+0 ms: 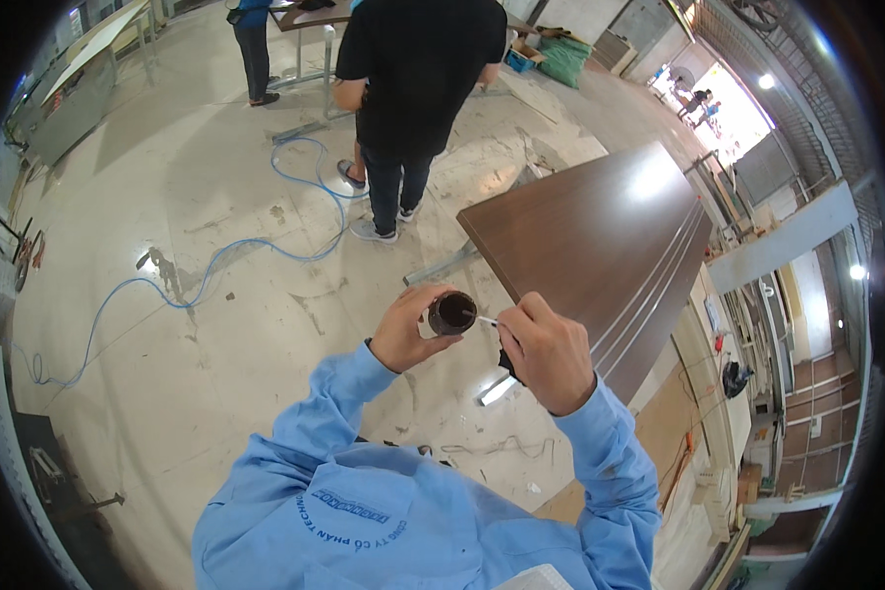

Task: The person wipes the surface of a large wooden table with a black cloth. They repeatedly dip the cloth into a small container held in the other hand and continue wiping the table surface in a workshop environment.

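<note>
My left hand (401, 330) is wrapped round a small dark jar (441, 317), its round mouth turned up toward me. Dark brown or black stuff shows inside it. Between the closed fingers of my right hand (551, 356) is a thin pale stick (487, 321), whose far tip reaches into the mouth of the jar. Under the right hand a bit of something black (505, 362) shows; the fingers cover the rest, and I cannot tell whether it joins the stick. Both hands are held in front of my chest, beside a dark brown panel (570, 231).
Several pale strips (649, 285) lie along the panel, which rests on a metal stand (442, 265). Ahead, a person in black (418, 79) stands at another table, with a person in blue (254, 44) farther left. A blue hose (202, 295) snakes over the floor. Boards are stacked at right.
</note>
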`<move>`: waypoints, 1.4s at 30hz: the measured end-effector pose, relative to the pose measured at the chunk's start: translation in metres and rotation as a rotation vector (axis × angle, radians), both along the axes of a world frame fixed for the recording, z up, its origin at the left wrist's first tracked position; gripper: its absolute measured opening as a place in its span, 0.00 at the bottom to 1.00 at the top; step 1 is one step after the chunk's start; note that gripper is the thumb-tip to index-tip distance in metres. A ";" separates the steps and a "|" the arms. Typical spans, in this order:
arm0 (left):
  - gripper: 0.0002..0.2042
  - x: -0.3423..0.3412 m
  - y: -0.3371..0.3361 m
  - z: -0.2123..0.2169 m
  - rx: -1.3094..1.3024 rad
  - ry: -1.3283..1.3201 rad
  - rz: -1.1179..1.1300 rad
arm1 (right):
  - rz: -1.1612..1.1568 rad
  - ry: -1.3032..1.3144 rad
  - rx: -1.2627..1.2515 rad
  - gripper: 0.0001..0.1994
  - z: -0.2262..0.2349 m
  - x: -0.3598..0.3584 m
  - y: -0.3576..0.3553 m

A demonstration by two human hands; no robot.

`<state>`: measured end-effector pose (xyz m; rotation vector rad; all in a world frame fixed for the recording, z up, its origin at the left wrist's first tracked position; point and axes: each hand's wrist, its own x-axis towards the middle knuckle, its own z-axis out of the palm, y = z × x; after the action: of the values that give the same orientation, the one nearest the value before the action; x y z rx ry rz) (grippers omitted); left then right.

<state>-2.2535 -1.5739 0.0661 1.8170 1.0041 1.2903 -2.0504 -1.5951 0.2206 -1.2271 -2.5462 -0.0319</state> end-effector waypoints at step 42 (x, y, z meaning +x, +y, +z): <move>0.31 0.064 -0.018 -0.017 0.039 0.031 -0.030 | -0.109 -0.064 -0.106 0.02 -0.002 0.065 -0.011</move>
<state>-2.1893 -1.5922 0.0489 1.8797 0.9712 1.2752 -1.9854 -1.6056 0.2183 -1.4254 -2.5621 0.0406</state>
